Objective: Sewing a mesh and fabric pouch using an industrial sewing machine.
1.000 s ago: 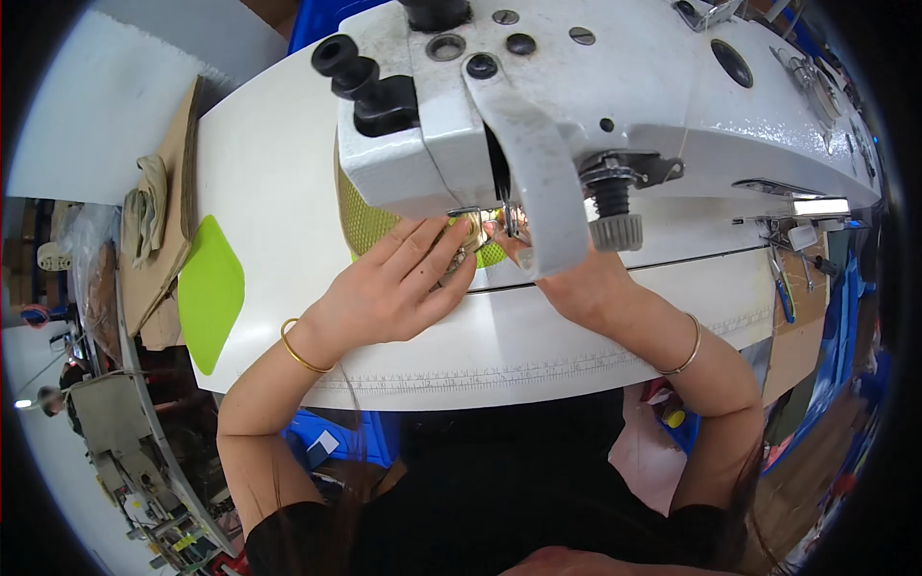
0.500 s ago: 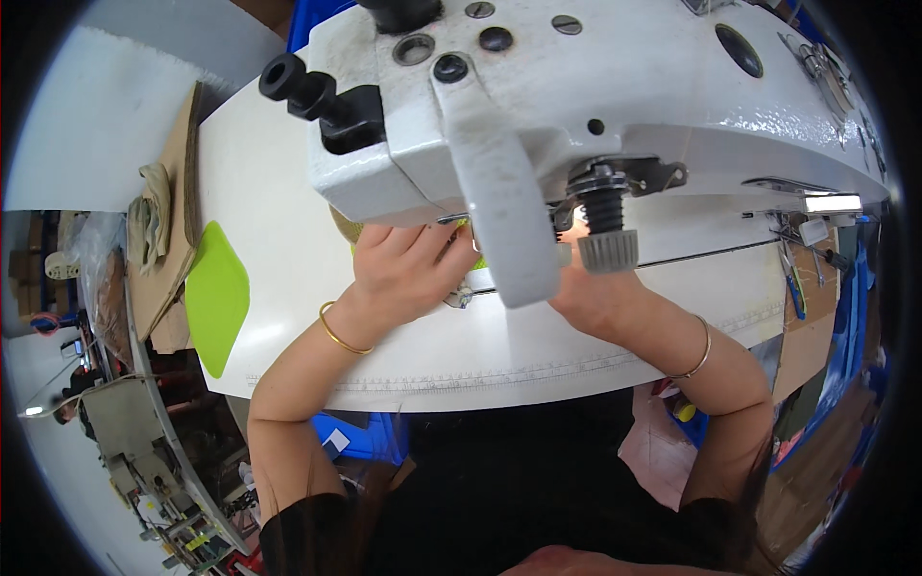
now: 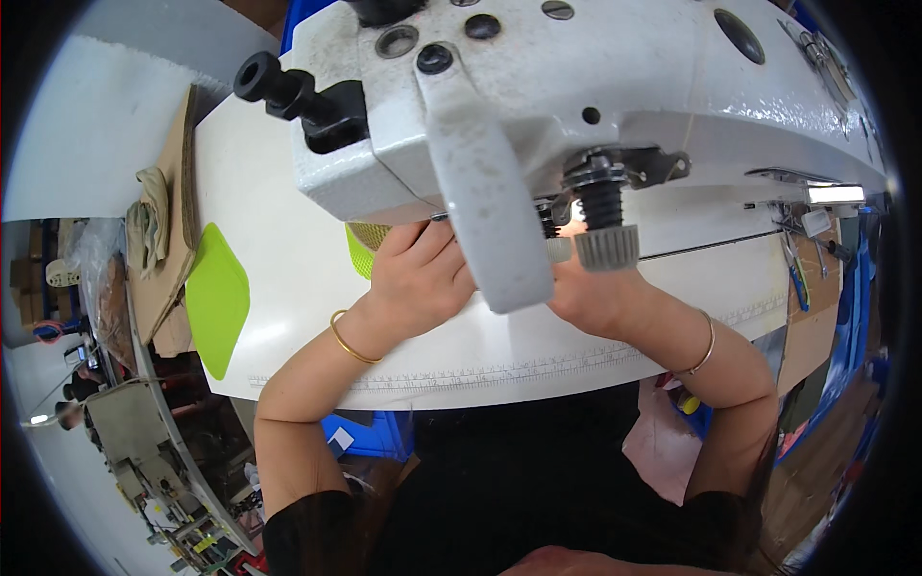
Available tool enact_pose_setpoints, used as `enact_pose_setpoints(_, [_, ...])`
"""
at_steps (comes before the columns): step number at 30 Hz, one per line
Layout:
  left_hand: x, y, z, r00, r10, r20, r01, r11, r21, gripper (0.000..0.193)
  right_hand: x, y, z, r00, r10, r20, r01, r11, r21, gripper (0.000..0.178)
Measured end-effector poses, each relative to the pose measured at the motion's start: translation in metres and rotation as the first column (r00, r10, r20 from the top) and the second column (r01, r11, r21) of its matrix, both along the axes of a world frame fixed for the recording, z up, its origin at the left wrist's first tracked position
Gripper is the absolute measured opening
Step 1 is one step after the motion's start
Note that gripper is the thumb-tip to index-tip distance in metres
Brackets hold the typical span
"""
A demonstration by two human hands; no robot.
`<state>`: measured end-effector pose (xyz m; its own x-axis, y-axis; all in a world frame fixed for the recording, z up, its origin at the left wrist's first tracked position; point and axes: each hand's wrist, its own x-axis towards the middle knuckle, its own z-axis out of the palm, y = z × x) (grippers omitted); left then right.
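Note:
A white sewing machine point(image 3: 672, 86) hangs over both of my hands. My left hand point(image 3: 421, 280) lies left of its pale lever point(image 3: 492, 216), fingers bent and close together over a piece of bright green mesh fabric point(image 3: 359, 255) with a tan part. The fingertips are hidden under the machine head, where the fabric runs out of sight. On the lever's other side is my right hand point(image 3: 600, 296), close below a ridged grey knob point(image 3: 607, 248). Lever and knob cover its fingers, so what it touches cannot be seen.
A flat green piece point(image 3: 217, 302) lies at the white table's point(image 3: 298, 259) left edge beside upright cardboard point(image 3: 178, 221) with a beige glove point(image 3: 148, 219). Printed ruler marks follow the front edge. Snips point(image 3: 795, 274) and other small tools lie at the right. A blue bin point(image 3: 370, 434) stands below.
My left hand has shifted slightly right, baring more of the green mesh fabric at its left. A small pale piece beside that hand is no longer visible. The right hand stays nearly in place.

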<state>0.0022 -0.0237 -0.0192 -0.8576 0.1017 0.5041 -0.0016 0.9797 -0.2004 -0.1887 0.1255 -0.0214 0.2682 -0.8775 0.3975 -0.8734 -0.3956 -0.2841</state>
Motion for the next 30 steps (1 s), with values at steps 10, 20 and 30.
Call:
enact_pose_setpoints(10, [-0.001,0.002,0.007,0.995,0.071,0.065,-0.070,0.997,-0.010,0.019,0.006,-0.003,-0.005,0.998,0.013,0.059,-0.010,0.998,-0.056,0.016])
enact_pose_setpoints(20, [-0.010,0.007,0.006,0.994,0.039,-0.099,-0.029,0.995,0.099,0.012,0.009,0.002,-0.007,0.999,-0.029,-0.013,0.029,0.999,-0.028,0.028])
enact_pose_setpoints(30, [-0.004,0.001,0.000,0.998,0.061,0.013,-0.061,0.998,-0.016,0.021,0.004,0.003,-0.010,0.999,0.022,0.026,-0.020,0.998,-0.055,0.023])
